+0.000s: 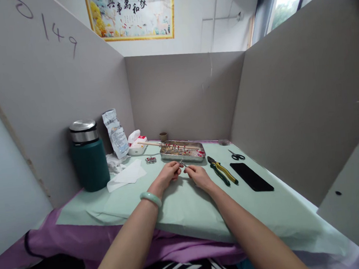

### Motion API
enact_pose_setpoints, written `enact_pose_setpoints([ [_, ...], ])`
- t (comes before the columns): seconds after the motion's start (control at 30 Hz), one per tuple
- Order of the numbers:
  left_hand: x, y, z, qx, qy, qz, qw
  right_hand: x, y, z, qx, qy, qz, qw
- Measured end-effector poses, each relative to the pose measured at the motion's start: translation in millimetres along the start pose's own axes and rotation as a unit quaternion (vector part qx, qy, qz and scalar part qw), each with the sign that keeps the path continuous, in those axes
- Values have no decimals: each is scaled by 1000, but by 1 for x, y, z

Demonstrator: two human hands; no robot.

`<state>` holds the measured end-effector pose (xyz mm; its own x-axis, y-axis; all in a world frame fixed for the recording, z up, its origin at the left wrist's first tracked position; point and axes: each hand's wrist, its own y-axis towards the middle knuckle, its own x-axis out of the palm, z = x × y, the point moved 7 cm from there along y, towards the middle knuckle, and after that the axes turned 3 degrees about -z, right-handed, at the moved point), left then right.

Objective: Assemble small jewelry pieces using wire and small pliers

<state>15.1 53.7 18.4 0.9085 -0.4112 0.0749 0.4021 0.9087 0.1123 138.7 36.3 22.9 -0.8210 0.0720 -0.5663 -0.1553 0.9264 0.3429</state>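
Observation:
Close together over the middle of the green-covered table, both hands work in front of a metal tray (165,157) of small red and gold beads. My left hand (169,173), with a pale green bangle on its wrist, pinches something too small to make out. Between the thumb and fingers of my right hand (198,175) is a slim metal tool (184,164), perhaps tweezers, its tip pointing at the left fingertips. Behind the left hand lies a small pile of red and silver beads (150,160).
Pliers (223,170) with green and yellow handles, a black phone (251,176) and scissors (237,156) lie to the right. At left stand a green flask (90,163), a white pouch (115,133) and a tissue pack (138,146), near white paper (128,175). Grey partitions (182,96) enclose the table.

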Motion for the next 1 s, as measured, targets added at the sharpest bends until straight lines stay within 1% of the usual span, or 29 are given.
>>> enact_pose_setpoints([
  [0.23, 1, 0, 2, 19, -18, -4, 1000, -1, -1, -5, -21, -29, 8, 999],
  [0.43, 1, 2, 3, 40, -35, -13, 998, -2, -2, -6, -11, -33, 5, 999],
  [0.63, 0, 1, 6, 55, -46, -8, 997, -1, -3, -7, -11, -34, -6, 999],
  [1.0, 7, -2, 9, 46, -14, -24, 999, 0, -2, -5, -28, -40, -5, 999],
])
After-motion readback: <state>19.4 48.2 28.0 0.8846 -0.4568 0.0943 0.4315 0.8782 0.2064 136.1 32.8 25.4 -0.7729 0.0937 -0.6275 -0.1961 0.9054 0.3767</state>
